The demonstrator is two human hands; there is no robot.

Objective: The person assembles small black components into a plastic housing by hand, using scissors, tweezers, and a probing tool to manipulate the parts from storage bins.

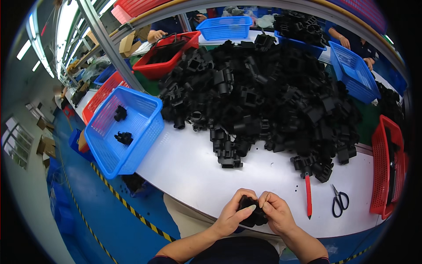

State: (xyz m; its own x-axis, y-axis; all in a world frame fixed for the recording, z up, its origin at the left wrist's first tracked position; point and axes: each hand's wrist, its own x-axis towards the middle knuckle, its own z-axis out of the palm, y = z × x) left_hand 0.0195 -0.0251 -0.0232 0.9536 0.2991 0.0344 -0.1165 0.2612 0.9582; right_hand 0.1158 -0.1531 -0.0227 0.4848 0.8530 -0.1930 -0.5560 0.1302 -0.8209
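Close to the table's front edge, my left hand (239, 209) is closed round a black plastic part (253, 218), its thumb lying across the top. My right hand (276, 212) pinches at the right side of the same part with thumb and fingertips; whether a small bit sits between those fingertips cannot be seen. Beyond my hands a large heap of similar black plastic parts (263, 101) covers much of the white table (193, 163). To the right of my hands lie a red pen-like tool with a dark tip (308, 198) and black-handled scissors (339, 203).
A blue basket (124, 158) with two black parts stands at the left. A red basket (381, 176) is at the right edge; another red basket (145, 68) and blue baskets (224, 28) stand behind the heap. Other people's hands (156, 35) show across the table. A metal post (110, 44) rises left.
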